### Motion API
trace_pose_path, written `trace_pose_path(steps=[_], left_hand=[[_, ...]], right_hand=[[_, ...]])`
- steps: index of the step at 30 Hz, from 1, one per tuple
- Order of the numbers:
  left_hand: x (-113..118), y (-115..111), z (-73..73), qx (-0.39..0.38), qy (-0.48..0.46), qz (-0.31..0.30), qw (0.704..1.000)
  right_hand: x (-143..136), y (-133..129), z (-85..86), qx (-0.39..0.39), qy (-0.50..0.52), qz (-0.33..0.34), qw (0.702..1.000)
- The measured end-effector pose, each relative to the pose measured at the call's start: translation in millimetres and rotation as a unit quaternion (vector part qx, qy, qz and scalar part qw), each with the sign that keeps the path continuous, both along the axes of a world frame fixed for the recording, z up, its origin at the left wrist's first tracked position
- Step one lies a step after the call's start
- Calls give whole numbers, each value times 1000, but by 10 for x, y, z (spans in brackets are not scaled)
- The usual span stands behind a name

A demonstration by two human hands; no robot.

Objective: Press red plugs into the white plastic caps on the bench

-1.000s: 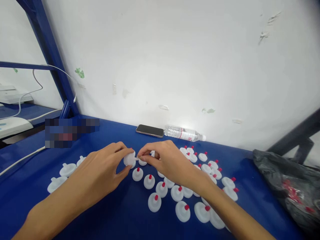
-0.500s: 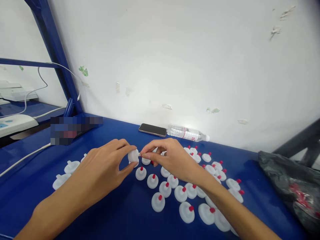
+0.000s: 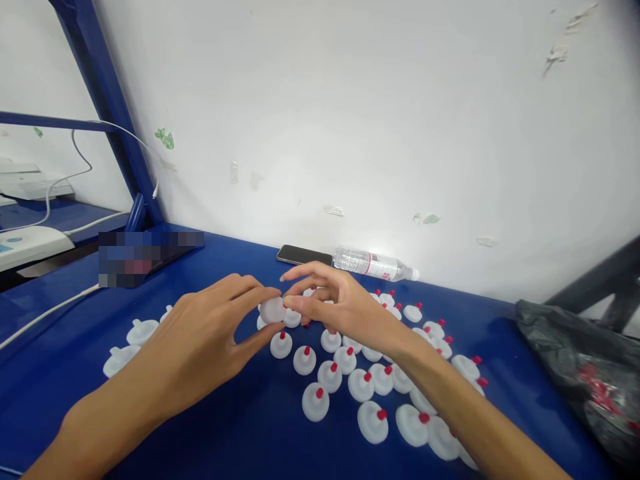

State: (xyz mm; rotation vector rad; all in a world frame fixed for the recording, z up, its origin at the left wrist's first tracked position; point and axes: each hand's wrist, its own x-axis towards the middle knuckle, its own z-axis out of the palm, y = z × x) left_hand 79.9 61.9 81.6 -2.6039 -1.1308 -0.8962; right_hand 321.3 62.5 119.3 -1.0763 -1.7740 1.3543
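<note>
Tabletop (image 3: 225, 427) was plain blue, frame post (image 3: 103, 100) blue too. Loose discs (image 3: 311, 408) were translucent white, most with red tips (image 3: 319, 393); far-left discs (image 3: 143, 332) were white all over. Held disc (image 3: 271, 311) was whitish. Phone (image 3: 304, 255) had a black screen. Bottle (image 3: 350, 259) was clear, label (image 3: 381, 267) white with red stripe, cap (image 3: 415, 275) white. Wall (image 3: 350, 120) was white, green patches (image 3: 165, 139). Bag (image 3: 545, 330) was dark grey, red pieces (image 3: 599, 392) showing.

Head view, facing forward-down, near hands (image 3: 213, 333).
</note>
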Motion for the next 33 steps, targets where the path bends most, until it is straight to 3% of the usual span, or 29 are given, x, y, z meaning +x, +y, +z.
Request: trace_pose_path(steps=[3,6,16,23,25,27,30,33], left_hand=[[21,-20,11,-8,-15,-41,999],[31,-19,7,-24,-13,-54,998],[17,6,12,26,27,-39,999],[20,21,-49,33,49,-32,998],[8,27,-60,40,64,-21,997],[-11,41,-73,45,82,-7,996],[-30,61,-98,38,101,16,994],[-35,72,-117,10,104,31,994]], right_hand=[[-4,-47,43,-63,24,48,997],[-67,-96,23,-76,50,76,993],[-250,-88,-221,-48,172,33,983],[-282,-84,-253,-34,141,14,989],[-273,-81,-244,5,88,-4,996],[-260,-85,-239,116,3,-49,992],[-241,-98,-243,291,-123,-104,943],[-219,-95,-229,327,-173,-86,925]])
